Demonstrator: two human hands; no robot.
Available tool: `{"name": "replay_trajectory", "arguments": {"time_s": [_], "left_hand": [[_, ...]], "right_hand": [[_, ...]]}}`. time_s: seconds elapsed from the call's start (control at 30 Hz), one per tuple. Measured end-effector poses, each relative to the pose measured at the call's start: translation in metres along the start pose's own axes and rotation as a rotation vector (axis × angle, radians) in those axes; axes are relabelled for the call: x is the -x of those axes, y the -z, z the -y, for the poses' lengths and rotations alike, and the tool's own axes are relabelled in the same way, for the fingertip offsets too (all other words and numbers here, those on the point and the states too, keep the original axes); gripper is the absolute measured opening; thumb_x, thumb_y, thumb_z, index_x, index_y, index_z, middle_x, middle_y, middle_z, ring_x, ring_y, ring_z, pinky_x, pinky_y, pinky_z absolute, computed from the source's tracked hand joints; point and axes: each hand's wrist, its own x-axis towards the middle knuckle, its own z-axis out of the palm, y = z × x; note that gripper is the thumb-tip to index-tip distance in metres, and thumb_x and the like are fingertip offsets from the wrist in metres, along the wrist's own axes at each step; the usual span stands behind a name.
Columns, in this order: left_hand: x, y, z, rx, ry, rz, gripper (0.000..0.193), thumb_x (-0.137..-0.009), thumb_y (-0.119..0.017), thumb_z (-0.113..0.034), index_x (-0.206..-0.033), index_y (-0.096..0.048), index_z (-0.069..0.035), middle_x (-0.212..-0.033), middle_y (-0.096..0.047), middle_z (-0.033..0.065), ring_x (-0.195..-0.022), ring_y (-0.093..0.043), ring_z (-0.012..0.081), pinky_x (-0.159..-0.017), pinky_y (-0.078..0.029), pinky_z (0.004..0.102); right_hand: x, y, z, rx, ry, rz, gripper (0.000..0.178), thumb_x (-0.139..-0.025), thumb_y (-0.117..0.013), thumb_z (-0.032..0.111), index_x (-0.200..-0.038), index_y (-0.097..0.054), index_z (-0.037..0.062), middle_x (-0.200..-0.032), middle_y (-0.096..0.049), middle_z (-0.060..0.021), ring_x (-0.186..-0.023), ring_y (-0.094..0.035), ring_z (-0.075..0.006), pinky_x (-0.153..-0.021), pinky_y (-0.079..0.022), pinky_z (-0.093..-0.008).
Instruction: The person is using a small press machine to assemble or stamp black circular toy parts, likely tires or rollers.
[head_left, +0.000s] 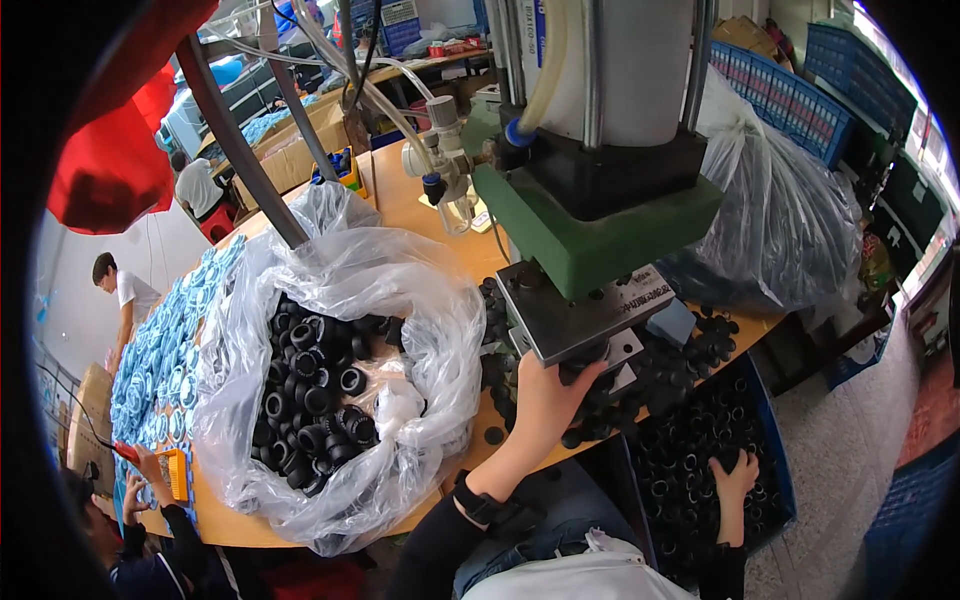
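My left hand (548,395) is at the green bench press (600,225), its fingertips partly hidden under the dark metal plate (585,312). Thumb and fingers close around something dark there that I cannot make out. Lower right, my right hand (737,480) reaches into a blue bin (778,440) full of black plastic rings (680,470). Its fingers curl around a black ring (724,461). Small black discs (710,338) lie scattered around the press base. Left of the press, a clear plastic bag (440,340) stands open, with black ring-shaped parts (312,395) inside.
Light-blue ring parts (165,365) cover the left of the wooden table (425,225). A person (165,510) works there beside a yellow basket (178,475); another person (128,290) is farther back. A filled clear bag (775,210) and blue crates (785,95) stand behind the press at right.
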Motion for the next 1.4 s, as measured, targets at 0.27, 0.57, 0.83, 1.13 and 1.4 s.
{"name": "replay_trajectory", "arguments": {"time_s": [0.27, 0.57, 0.83, 1.13, 1.4], "left_hand": [[0.006, 0.026, 0.014, 0.358, 0.053, 0.240, 0.042, -0.077, -0.074, -0.016, -0.111, -0.055, 0.000, -0.106, -0.060, 0.0137, -0.091, -0.057, 0.0269, -0.082, -0.045, 0.0336], [0.046, 0.123, 0.035, -0.170, 0.005, -0.023, 0.021, -0.079, -0.069, -0.010, -0.097, -0.063, -0.001, -0.104, -0.064, 0.0103, -0.096, -0.061, 0.0268, -0.083, -0.048, 0.0328], [0.007, 0.186, 0.154, -0.589, 0.203, -0.194, 0.023, -0.075, -0.066, -0.006, -0.096, -0.059, 0.001, -0.089, -0.062, 0.0145, -0.083, -0.062, 0.0315, -0.075, -0.049, 0.0379], [-0.017, 0.186, 0.211, -0.912, -0.026, 0.072, 0.046, -0.071, -0.065, -0.004, -0.115, -0.052, -0.002, -0.094, -0.059, 0.0161, -0.083, -0.061, 0.0335, -0.071, -0.050, 0.0402], [0.002, 0.186, 0.118, 0.645, 0.498, -0.259, 0.046, -0.086, -0.053, 0.001, -0.131, -0.043, -0.001, -0.108, -0.058, 0.0088, -0.099, -0.058, 0.0161, -0.087, -0.049, 0.0291]], "right_hand": [[-0.049, 0.008, 0.133, -0.526, 0.467, -0.105, 0.064, -0.085, -0.063, 0.036, -0.135, -0.039, 0.0025, -0.140, -0.035, -0.0195, -0.130, -0.032, -0.0365, -0.104, -0.028, -0.0471], [-0.108, -0.037, 0.246, -0.124, 0.919, -0.179, 0.033, -0.088, -0.055, 0.023, -0.111, -0.055, -0.0017, -0.115, -0.054, -0.0173, -0.119, -0.044, -0.0344, -0.103, -0.028, -0.0490], [-0.120, -0.024, 0.235, -0.591, 0.633, 0.170, 0.051, -0.095, -0.047, 0.031, -0.133, -0.039, -0.0023, -0.139, -0.037, -0.0195, -0.134, -0.029, -0.0345, -0.109, -0.025, -0.0432], [-0.005, 0.071, 0.252, -0.954, 0.934, 0.108, 0.044, -0.084, -0.063, 0.010, -0.124, -0.049, -0.0017, -0.124, -0.052, -0.0159, -0.115, -0.051, -0.0262, -0.096, -0.038, -0.0347], [0.014, 0.067, 0.304, -1.441, 0.813, 0.496, 0.037, -0.076, -0.067, -0.001, -0.109, -0.051, 0.0002, -0.094, -0.058, -0.0044, -0.083, -0.056, -0.0130, -0.074, -0.044, -0.0265]]}}
